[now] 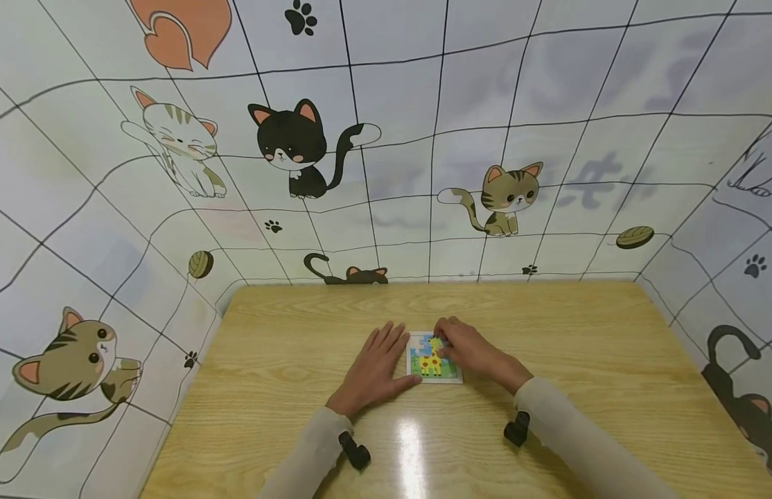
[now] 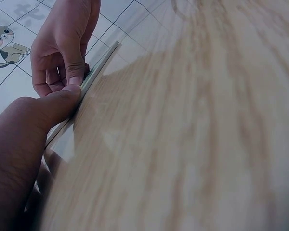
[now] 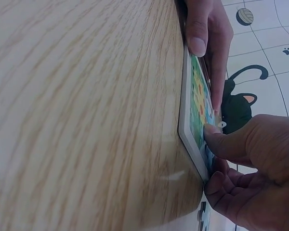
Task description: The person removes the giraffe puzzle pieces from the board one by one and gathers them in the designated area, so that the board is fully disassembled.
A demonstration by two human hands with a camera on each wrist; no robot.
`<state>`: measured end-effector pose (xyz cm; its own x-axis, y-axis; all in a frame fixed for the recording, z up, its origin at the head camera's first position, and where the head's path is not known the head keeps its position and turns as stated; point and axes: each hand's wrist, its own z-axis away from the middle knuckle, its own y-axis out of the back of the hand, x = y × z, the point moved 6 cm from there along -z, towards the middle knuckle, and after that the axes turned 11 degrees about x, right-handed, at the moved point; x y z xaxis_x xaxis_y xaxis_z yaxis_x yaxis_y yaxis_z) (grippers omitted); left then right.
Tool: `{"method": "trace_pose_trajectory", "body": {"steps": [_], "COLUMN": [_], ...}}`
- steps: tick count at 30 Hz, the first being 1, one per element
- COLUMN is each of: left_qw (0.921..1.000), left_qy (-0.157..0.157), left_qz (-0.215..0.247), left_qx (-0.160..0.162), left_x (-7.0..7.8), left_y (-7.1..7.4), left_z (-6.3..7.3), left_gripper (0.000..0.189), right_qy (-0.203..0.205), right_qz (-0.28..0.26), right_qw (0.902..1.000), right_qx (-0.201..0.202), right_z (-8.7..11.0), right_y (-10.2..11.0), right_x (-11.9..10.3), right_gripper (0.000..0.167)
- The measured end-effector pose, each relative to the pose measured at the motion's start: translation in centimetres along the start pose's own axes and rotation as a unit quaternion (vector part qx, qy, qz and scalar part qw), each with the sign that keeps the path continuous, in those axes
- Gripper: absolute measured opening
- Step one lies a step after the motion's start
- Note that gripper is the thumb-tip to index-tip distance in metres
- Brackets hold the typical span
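1. A small puzzle board (image 1: pixel 417 373) with a giraffe picture (image 1: pixel 431 362) lies flat on a wood-grain table (image 1: pixel 267 402), directly between a person's two hands. Both hands touch it, so neither is nearer.

2. The giraffe stands upright as the wearer sees it, head toward the wall (image 1: pixel 411 156). The board looks close to square; which side is longer, I cannot tell.

3. The left hand (image 1: pixel 373 367) rests palm down along the board's left side, fingers straight and pointing away from the body. Its thumb spreads apart and touches the lower left corner.

4. The right hand (image 1: pixel 472 350) comes in from the right, over the upper right part. Its fingers curl at that corner and its thumb (image 3: pixel 226 143) sits on the picture, so the board lies to the left of and below this grip. Whether it also pinches a single piece is hidden.

5. The board's pale rim (image 3: pixel 185 108) shows along the bottom. Its upper right corner is covered.

6. A strip of table separates the board from the wall behind it. Wood surface runs wide to either side beyond the hands, and toward the body between the forearms.
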<state>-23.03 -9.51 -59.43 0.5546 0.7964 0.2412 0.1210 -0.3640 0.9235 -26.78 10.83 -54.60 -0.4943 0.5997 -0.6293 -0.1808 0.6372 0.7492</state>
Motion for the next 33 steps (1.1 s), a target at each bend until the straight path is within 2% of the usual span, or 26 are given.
{"method": "trace_pose_trajectory", "body": {"steps": [2, 5, 7, 9, 12, 21, 27, 33], "left_qw": [1.0000, 1.0000, 1.0000, 1.0000, 0.9999, 0.9997, 0.9999, 0.9998], "left_qy": [-0.001, 0.001, -0.001, -0.002, -0.003, 0.004, 0.004, 0.003], "left_qz": [-0.001, 0.001, 0.003, 0.006, 0.011, 0.023, 0.016, 0.019], "left_qx": [0.000, -0.001, 0.001, 0.003, 0.004, 0.000, -0.001, 0.002], "left_x": [0.0, 0.0, 0.0, 0.1, 0.1, 0.0, 0.1, 0.1], "left_y": [0.0, 0.1, 0.2, 0.3, 0.5, 0.2, 0.3, 0.3], "left_z": [0.0, 0.0, 0.0, 0.0, 0.0, 0.1, 0.1, 0.2], "left_gripper": [0.099, 0.099, 0.099, 0.099, 0.099, 0.099, 0.097, 0.097], "right_qy": [0.028, 0.031, 0.021, -0.012, -0.030, -0.047, -0.052, -0.065], "right_qz": [-0.011, -0.017, -0.018, -0.016, -0.012, -0.020, -0.030, -0.057], "right_qw": [0.9995, 0.9993, 0.9996, 0.9998, 0.9994, 0.9974, 0.9967, 0.9943], "right_qx": [0.007, 0.009, 0.009, 0.005, 0.010, 0.051, 0.054, 0.062], "right_z": [-0.1, -0.1, -0.1, 0.0, -0.1, 0.0, 0.1, 0.4], "right_y": [-0.6, -0.5, -0.5, 0.1, 0.1, 0.3, 0.3, 0.3], "right_x": [1.3, 1.3, 1.3, 0.0, 0.0, 0.0, 0.3, 0.4], "right_gripper": [0.026, 0.027, 0.028, 0.028, 0.027, 0.014, 0.005, 0.007]}}
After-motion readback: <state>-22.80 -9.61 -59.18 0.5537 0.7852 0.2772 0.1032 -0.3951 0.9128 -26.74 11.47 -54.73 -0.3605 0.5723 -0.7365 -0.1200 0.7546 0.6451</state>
